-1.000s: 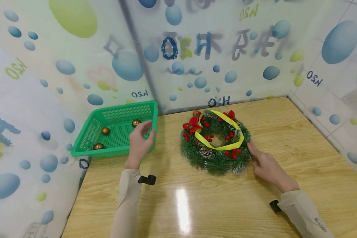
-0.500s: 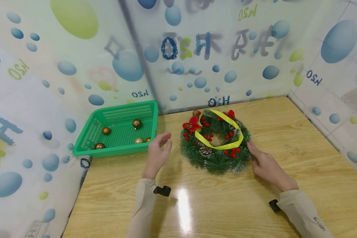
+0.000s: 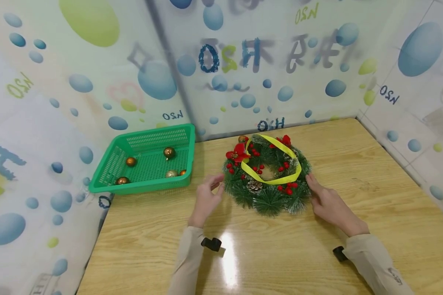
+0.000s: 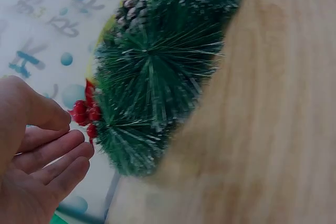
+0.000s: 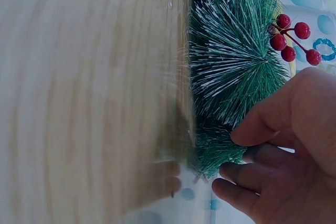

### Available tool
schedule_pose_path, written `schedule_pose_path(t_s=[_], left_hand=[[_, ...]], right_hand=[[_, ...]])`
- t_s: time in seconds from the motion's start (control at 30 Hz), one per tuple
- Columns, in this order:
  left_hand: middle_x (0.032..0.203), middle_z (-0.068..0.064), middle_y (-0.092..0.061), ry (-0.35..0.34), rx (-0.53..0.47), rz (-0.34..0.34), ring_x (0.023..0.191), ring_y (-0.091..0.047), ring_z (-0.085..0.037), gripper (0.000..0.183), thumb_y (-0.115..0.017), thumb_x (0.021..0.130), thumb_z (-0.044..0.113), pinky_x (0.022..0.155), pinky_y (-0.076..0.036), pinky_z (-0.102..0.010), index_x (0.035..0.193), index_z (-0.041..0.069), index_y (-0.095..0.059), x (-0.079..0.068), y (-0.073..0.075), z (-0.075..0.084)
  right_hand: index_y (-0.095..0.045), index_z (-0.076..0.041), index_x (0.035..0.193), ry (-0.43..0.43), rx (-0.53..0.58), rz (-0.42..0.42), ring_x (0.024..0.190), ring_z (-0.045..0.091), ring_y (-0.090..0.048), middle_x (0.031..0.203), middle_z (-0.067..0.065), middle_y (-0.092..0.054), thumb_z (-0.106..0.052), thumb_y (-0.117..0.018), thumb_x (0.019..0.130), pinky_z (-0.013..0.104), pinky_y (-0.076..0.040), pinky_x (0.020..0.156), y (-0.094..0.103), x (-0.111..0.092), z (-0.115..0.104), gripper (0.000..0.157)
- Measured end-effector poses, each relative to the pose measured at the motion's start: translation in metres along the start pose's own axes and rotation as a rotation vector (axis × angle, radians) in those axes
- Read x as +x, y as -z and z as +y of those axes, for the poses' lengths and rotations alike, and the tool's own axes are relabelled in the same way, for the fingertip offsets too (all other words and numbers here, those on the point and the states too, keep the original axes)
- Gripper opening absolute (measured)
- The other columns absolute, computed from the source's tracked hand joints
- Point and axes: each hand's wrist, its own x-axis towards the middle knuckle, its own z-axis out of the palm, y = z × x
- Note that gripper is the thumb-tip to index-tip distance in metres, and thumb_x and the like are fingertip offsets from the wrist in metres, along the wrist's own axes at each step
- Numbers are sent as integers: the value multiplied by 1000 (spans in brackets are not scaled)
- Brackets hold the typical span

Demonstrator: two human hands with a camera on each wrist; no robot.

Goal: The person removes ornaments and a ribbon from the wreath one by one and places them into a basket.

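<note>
Wreath: We find the green wreath [image 3: 271, 203] lying on the table [image 3: 280, 254], near the back edge, between the basket and the table's right edge. A push from one side only could swivel it or drive it against the wall [image 3: 229, 102].
Left hand: We observe the left hand [image 3: 206, 200] at the wreath's left rim, thumb and fingers loosely bent, gripping nothing; contact is unclear. Closing here may catch the berry sprig [image 4: 86, 114] rather than the body of the wreath, and the sprig could pull out.
Right hand: We locate the right hand [image 3: 332, 207] at the right rim, fingers against the needles. We cannot tell whether it pinches any. A hold on needle tips alone would probably slip under load.
Ribbon: We note the yellow ribbon [image 3: 288, 179] looped over the top; its fastening is not visible. If loose, it could slide off under tilt or snag a finger.
Bauble: We see one brown bauble [image 3: 242, 139] at the wreath's back left. If unattached, a jolt could roll it to the back edge.
Basket: We place the green basket [image 3: 140, 188] at the table's back left corner, its left end apparently past the left edge. A knock could tip it and scatter the baubles [image 3: 169, 152] inside.
</note>
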Motion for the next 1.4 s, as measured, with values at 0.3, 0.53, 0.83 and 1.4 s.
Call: schedule_pose_path(t_s=[0.3,0.53,0.83,1.4], left_hand=[[130,-19,-67,-82,124,-55,122,-65,-34,35,-64,94,-1,105,-55,-42,129,-2,-66,-12,-9,-1],[134,-19,-66,-56,128,-58,123,-63,-37,35,-65,94,0,105,-55,-45,130,0,-66,-19,-11,1],[132,-18,-67,-76,108,-86,124,-64,-35,34,-64,95,1,107,-53,-45,129,1,-66,-32,-15,8],[134,-16,-67,-96,116,-149,128,-62,-31,35,-63,96,3,111,-50,-42,131,1,-65,-50,-24,20]], right_hand=[[-28,10,154,-4,4,-10,41,1,-24,155,36,-29,14,-49,86,21,-35,41,0,4,0,71],[-26,8,156,-23,23,-58,42,2,-23,158,33,-25,14,-45,86,22,-35,40,4,14,6,72],[-26,8,155,-28,29,-133,45,5,-16,157,35,-25,14,-39,85,21,-23,41,18,37,21,72],[-28,-3,159,-79,50,-239,45,7,-16,159,31,-27,15,-40,82,21,-22,43,33,72,44,80]])
